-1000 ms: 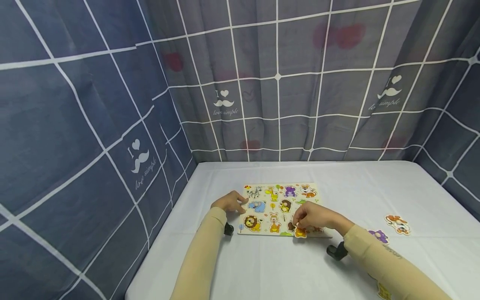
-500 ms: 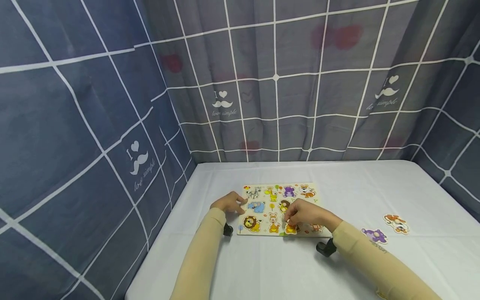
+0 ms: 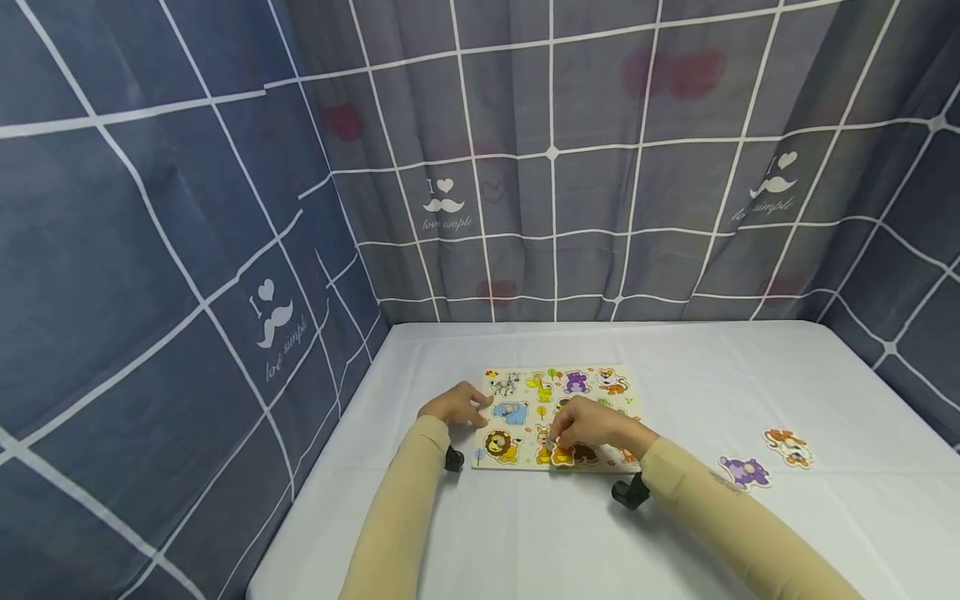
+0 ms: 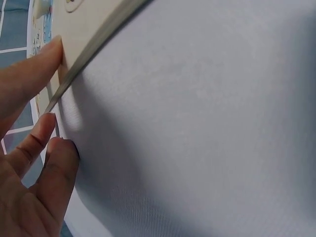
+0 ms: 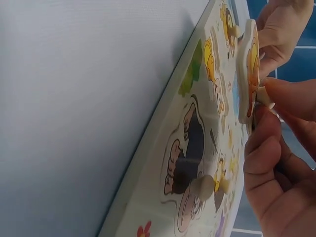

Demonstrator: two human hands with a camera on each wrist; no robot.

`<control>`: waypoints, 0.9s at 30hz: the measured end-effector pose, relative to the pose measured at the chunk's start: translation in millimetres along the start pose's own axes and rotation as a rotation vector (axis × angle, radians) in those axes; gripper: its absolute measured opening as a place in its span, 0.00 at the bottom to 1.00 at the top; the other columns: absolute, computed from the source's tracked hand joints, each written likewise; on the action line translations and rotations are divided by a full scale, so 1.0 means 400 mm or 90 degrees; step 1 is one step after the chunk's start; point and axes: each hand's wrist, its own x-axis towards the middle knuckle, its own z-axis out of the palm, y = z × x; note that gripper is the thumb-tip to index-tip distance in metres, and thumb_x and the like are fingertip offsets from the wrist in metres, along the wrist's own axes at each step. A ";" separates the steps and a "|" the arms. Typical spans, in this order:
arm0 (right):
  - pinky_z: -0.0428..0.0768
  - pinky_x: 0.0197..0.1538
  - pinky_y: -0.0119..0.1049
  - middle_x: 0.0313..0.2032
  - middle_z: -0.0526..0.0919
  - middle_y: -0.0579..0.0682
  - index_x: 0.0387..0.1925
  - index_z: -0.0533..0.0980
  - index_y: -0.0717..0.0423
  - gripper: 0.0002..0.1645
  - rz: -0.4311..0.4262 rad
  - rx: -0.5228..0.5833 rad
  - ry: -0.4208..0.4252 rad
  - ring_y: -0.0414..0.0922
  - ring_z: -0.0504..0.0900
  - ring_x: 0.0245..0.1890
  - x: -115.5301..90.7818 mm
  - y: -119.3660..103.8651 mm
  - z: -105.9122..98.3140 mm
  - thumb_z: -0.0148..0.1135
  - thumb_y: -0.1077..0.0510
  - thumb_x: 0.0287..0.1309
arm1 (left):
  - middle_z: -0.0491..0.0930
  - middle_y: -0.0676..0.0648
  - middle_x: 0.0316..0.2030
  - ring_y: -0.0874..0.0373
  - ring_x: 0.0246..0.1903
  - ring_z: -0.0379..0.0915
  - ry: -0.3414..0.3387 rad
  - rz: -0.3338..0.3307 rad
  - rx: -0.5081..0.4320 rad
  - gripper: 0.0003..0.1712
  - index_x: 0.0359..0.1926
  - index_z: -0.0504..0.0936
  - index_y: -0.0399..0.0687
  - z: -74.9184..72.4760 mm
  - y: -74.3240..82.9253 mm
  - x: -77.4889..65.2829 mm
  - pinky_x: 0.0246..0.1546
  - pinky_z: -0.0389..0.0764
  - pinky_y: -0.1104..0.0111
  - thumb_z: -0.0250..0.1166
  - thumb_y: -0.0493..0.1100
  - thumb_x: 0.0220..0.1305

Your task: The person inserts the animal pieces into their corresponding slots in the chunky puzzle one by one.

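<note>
The knob point(image 5: 263, 96) of a yellow piece point(image 5: 251, 69) was pinched by the right hand point(image 3: 588, 423) over the board point(image 5: 153, 202), whose edge point(image 4: 98, 47) was touched by the left hand point(image 3: 456, 405), fingers point(image 4: 58, 173) spread.

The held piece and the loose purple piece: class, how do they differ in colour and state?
The held piece is orange and yellow; the purple piece is mostly purple. The right hand holds the held piece over the board by its knob, while the purple piece lies on the white cloth. Both are flat cut-outs with pale borders.
</note>
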 end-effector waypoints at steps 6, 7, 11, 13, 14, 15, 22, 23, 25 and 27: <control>0.80 0.34 0.33 0.35 0.86 0.53 0.37 0.85 0.66 0.10 0.007 -0.003 0.010 0.38 0.79 0.27 0.020 0.004 0.011 0.62 0.73 0.54 | 0.72 0.42 0.65 0.49 0.55 0.72 0.002 0.005 0.014 0.30 0.60 0.82 0.52 -0.006 0.004 -0.005 0.66 0.70 0.52 0.77 0.41 0.54; 0.81 0.35 0.33 0.37 0.85 0.53 0.37 0.85 0.66 0.10 0.009 -0.001 0.012 0.38 0.80 0.29 0.023 0.005 0.014 0.63 0.73 0.54 | 0.72 0.42 0.65 0.49 0.56 0.72 0.001 0.007 0.015 0.30 0.60 0.82 0.52 -0.006 0.005 -0.005 0.66 0.70 0.52 0.77 0.41 0.54; 0.81 0.35 0.32 0.36 0.85 0.53 0.36 0.85 0.66 0.09 0.020 0.005 0.018 0.38 0.79 0.28 0.028 0.007 0.022 0.64 0.73 0.52 | 0.72 0.42 0.66 0.48 0.59 0.71 -0.003 0.008 0.017 0.30 0.60 0.82 0.52 -0.005 0.006 -0.007 0.68 0.69 0.51 0.77 0.42 0.54; 0.81 0.34 0.33 0.35 0.86 0.53 0.35 0.85 0.66 0.08 0.019 0.006 0.019 0.39 0.80 0.28 0.030 0.008 0.024 0.64 0.73 0.52 | 0.71 0.42 0.66 0.48 0.59 0.70 -0.002 0.008 0.013 0.30 0.60 0.82 0.52 -0.005 0.007 -0.008 0.68 0.68 0.51 0.77 0.42 0.54; 0.81 0.34 0.34 0.33 0.87 0.53 0.35 0.85 0.66 0.08 0.018 0.007 0.018 0.39 0.80 0.27 0.032 0.008 0.025 0.64 0.73 0.53 | 0.71 0.42 0.66 0.48 0.59 0.70 0.000 0.007 0.012 0.30 0.60 0.82 0.52 -0.005 0.006 -0.008 0.68 0.68 0.51 0.77 0.42 0.54; 0.82 0.34 0.34 0.32 0.87 0.53 0.36 0.85 0.66 0.09 0.018 0.008 0.018 0.39 0.81 0.27 0.034 0.009 0.025 0.64 0.73 0.53 | 0.71 0.42 0.66 0.48 0.59 0.70 0.000 0.008 0.009 0.30 0.60 0.82 0.52 -0.005 0.006 -0.008 0.68 0.68 0.51 0.77 0.42 0.54; 0.79 0.31 0.32 0.29 0.87 0.51 0.35 0.86 0.65 0.09 0.021 0.015 0.017 0.39 0.79 0.25 0.044 0.017 0.029 0.64 0.73 0.53 | 0.71 0.41 0.65 0.48 0.56 0.71 -0.009 0.011 -0.004 0.30 0.59 0.82 0.51 0.001 0.000 -0.003 0.67 0.69 0.51 0.77 0.40 0.54; 0.78 0.31 0.32 0.29 0.87 0.50 0.35 0.86 0.65 0.08 0.020 0.017 0.015 0.39 0.78 0.25 0.045 0.017 0.030 0.64 0.73 0.53 | 0.71 0.41 0.65 0.48 0.56 0.71 -0.009 0.007 -0.004 0.30 0.59 0.82 0.51 0.001 -0.001 -0.002 0.67 0.69 0.51 0.77 0.41 0.54; 0.78 0.31 0.31 0.29 0.87 0.50 0.35 0.86 0.65 0.09 0.020 0.016 0.015 0.39 0.78 0.24 0.048 0.017 0.031 0.64 0.73 0.53 | 0.71 0.41 0.65 0.49 0.56 0.71 -0.007 0.005 -0.004 0.30 0.59 0.82 0.51 0.001 -0.002 0.000 0.67 0.70 0.51 0.77 0.41 0.54; 0.78 0.31 0.31 0.29 0.88 0.51 0.35 0.86 0.64 0.09 0.020 0.013 0.018 0.38 0.78 0.24 0.050 0.017 0.032 0.64 0.72 0.54 | 0.71 0.42 0.64 0.49 0.54 0.71 -0.004 0.006 -0.004 0.30 0.59 0.82 0.51 -0.001 -0.001 0.002 0.66 0.71 0.52 0.76 0.41 0.54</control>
